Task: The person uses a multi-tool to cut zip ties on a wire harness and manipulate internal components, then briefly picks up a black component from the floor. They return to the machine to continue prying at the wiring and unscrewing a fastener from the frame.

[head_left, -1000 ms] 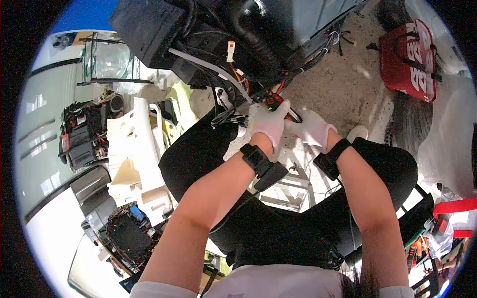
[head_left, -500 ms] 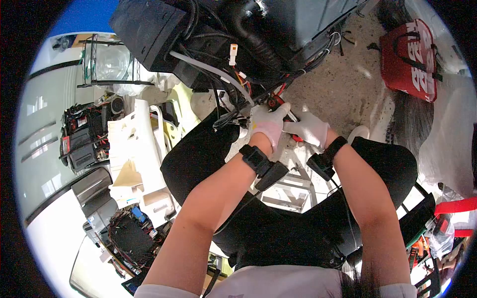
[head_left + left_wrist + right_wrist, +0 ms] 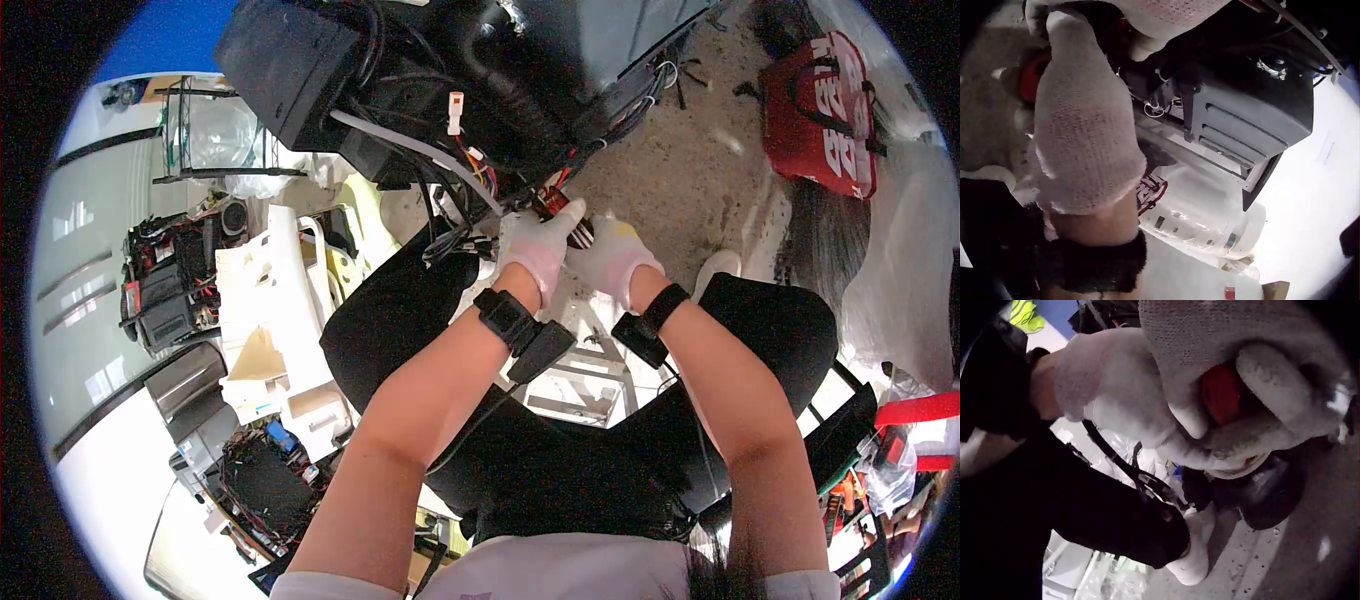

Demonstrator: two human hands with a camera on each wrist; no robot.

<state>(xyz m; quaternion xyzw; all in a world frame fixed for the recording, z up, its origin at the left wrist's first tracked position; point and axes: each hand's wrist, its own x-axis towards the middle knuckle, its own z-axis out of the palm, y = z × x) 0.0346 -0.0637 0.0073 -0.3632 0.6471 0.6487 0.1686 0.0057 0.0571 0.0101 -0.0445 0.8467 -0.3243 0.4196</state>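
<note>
Both my hands wear white knit gloves and meet under a black machine [image 3: 480, 60] with a hanging wire bundle [image 3: 470, 160]. My right hand [image 3: 612, 258] has its fingers curled round a red-handled tool [image 3: 1222, 394]. The tool's red and black front end [image 3: 548, 203] shows at the wires. My left hand [image 3: 540, 245] grips that front end, thumb stretched up along it. In the left wrist view the left hand [image 3: 1085, 125] fills the frame, with a bit of red [image 3: 1032, 75] beside it. The tool's tip is hidden.
A white connector [image 3: 456, 105] dangles from the machine. White plastic panels [image 3: 270, 300] and dismantled units lie at left. A red bag [image 3: 825, 115] sits on the concrete floor [image 3: 680, 170] at right. A metal frame [image 3: 580, 375] stands between my knees. My white shoe [image 3: 715, 265] is nearby.
Both hands have shifted slightly up toward the machine. The right hand has closed in against the left, and the red handle end below it no longer shows.
</note>
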